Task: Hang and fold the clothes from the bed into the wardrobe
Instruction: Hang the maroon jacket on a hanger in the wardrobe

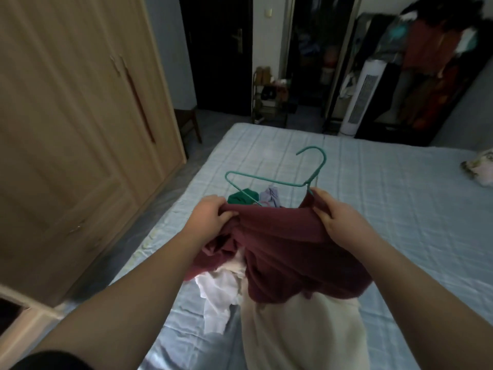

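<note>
Garment position: the maroon garment (pixel 282 252) is held above the bed (pixel 400 209), over a pile of loose clothes, with the teal hanger (pixel 266 179) partly fed into its upper edge. The left hand (pixel 210 217) pinches a bunched fold of fabric, fingers curled. The right hand (pixel 333 212) grips the opposite edge beside the hanger neck; whether it also clamps the hanger cannot be told. The fabric appears light, soft and limp, sagging between the two grips. Recommended hold: the shoulder or neckline edges, spread apart so the free hanger arm can enter. The thin hanger looks rigid but may slip out if the cloth slackens. The wardrobe (pixel 80 129) doors appear closed.
</note>
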Tool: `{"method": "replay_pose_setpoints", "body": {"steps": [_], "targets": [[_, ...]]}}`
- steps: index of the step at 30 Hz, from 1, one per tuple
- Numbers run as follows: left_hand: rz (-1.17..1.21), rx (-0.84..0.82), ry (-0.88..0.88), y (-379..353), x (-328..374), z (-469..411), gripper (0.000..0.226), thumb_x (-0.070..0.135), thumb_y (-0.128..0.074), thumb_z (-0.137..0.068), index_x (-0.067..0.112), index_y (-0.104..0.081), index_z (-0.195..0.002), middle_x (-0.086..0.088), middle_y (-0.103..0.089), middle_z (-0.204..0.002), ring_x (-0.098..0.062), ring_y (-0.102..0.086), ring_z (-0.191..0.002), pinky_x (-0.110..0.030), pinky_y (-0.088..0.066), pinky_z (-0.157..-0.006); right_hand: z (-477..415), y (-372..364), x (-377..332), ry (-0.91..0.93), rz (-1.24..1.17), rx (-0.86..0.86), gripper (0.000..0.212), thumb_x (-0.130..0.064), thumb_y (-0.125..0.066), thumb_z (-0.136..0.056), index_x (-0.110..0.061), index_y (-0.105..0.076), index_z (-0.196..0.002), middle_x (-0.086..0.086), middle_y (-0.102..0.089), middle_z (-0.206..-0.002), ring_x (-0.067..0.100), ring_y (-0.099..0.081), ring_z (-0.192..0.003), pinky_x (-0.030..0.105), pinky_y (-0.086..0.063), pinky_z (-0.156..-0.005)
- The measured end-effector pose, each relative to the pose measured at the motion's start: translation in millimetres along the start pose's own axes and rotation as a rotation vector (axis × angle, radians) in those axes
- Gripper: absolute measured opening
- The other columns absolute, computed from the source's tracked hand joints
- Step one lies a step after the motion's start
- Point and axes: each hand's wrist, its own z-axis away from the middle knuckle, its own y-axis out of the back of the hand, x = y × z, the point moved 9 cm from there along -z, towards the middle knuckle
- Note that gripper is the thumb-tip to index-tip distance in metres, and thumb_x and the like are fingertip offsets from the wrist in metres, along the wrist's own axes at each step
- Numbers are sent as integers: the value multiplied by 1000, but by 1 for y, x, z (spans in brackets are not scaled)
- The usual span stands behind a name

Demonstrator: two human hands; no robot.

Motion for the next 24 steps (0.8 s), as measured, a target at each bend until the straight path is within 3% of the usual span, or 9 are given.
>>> {"method": "replay_pose_setpoints", "body": {"steps": [4, 7, 9, 11, 13, 16, 19, 21, 24], "targets": [[-142, 31, -177, 42, 17, -10, 35, 40, -74, -85, 12, -56, -74, -4, -51, -75, -25, -50, -77, -33, -30, -68, -5, -3, -13, 59, 102, -121, 45, -31, -53, -99, -40, -45, -143, -2, -59, -139, 23, -56, -125, 25, -39, -97], [-222, 41, -301, 73, 35, -15, 36, 44, -72, -86, 20, -49, -73, 4, -44, -75, -16, -42, -77, -37, -39, -71, -2, -11, -33, 108, 158, -267, 46, -23, -53, -99, -41, -48, -141, -10, -57, -139, 16, -54, -126, 18, -34, -93], [-249, 48, -357, 92, 45, -20, 37, 46, -71, -85, 21, -46, -72, 7, -42, -75, -15, -40, -77, -38, -41, -71, 1, -13, -47, 123, 158, -376, 52, -16, -51, -97, -47, -49, -138, -13, -57, -138, 14, -53, -127, 18, -34, -97], [-240, 41, -401, 106, 56, -25, 37, 46, -70, -85, 18, -50, -72, 7, -42, -75, -15, -41, -77, -36, -39, -71, 5, -12, -67, 180, 119, -468, 59, -15, -53, -92, -64, -50, -125, -22, -60, -133, 6, -57, -122, 24, -38, -105], [-191, 18, -418, 116, 69, -30, 33, 44, -68, -86, 16, -54, -76, 6, -45, -77, -13, -41, -78, -30, -35, -72, 10, -3, -86, 216, 12, -505, 54, -17, -58, -90, -62, -57, -120, -30, -63, -122, -5, -59, -115, 23, -42, -104], [-73, -24, -431, 125, 95, -34, 32, 39, -66, -88, 10, -56, -81, 0, -51, -82, -13, -45, -80, -25, -34, -72, 14, 26, -108, 242, -227, -403, 44, -11, -64, -92, -45, -64, -118, -30, -69, -111, -9, -63, -106, 10, -43, -91], [7, -139, -444, 126, 119, -34, 26, 32, -65, -93, 7, -60, -88, -5, -54, -90, -13, -50, -83, -19, -38, -76, 10, 56, -114, 271, -360, -269, 38, -11, -66, -93, -34, -66, -122, -21, -71, -114, 0, -65, -108, 25, -46, -97], [49, -163, -418, 134, 124, -34, 21, 31, -64, -94, 9, -64, -96, -5, -55, -97, -12, -52, -89, -18, -39, -81, 10, 68, -115, 257, -454, -227, 33, -13, -67, -92, -31, -67, -120, -18, -72, -113, 1, -66, -107, 24, -49, -93], [-110, -43, -358, 155, 117, -39, 30, 51, -51, -95, 22, -60, -102, 2, -52, -102, -14, -52, -95, -30, -43, -88, 8, 74, -123, 271, -496, -183, 31, -14, -67, -92, -33, -67, -116, -18, -72, -111, 1, -67, -106, 19, -51, -90]]}}
